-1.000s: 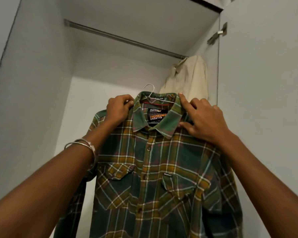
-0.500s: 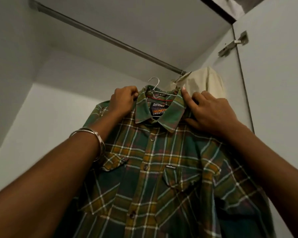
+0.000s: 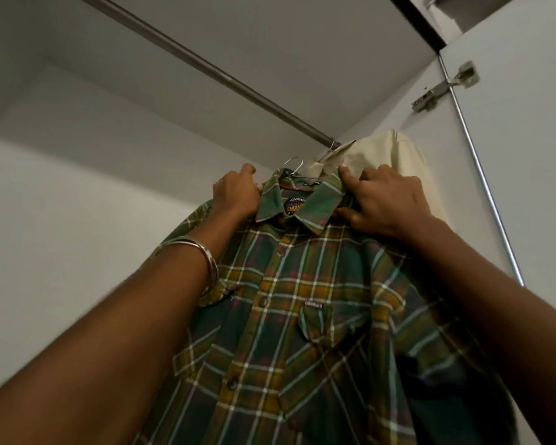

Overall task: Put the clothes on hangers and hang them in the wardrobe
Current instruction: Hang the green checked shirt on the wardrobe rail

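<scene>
The left hand [image 3: 236, 195] is clenched on the shoulder of the green and yellow plaid shirt [image 3: 305, 316] just beside the collar, fingers curled over the top edge of the cloth. The right hand [image 3: 389, 202] grasps the opposite shoulder, its thumb and forefinger pinching the fabric at the other side of the collar and the remaining fingers spread on the cloth. Between the two hands the collar stands open, showing a dark label with orange lettering. A thin metal hanger hook [image 3: 294, 165] rises from the collar, above and between the hands; it sits below the rail [image 3: 212, 70] and does not touch it. The rail runs diagonally overhead, up and away from the left hand, under the pale wardrobe ceiling. Just behind and above the right hand a cream shirt [image 3: 395, 152] hangs from the rail's far end, close against the wardrobe's side wall. Farther out past the right hand is the open wardrobe door [image 3: 533, 155] with its metal hinge [image 3: 443, 88]. A silver bangle [image 3: 203, 261] circles the left wrist. The plaid shirt drapes down below both hands, buttoned at the front, chest pockets visible
</scene>
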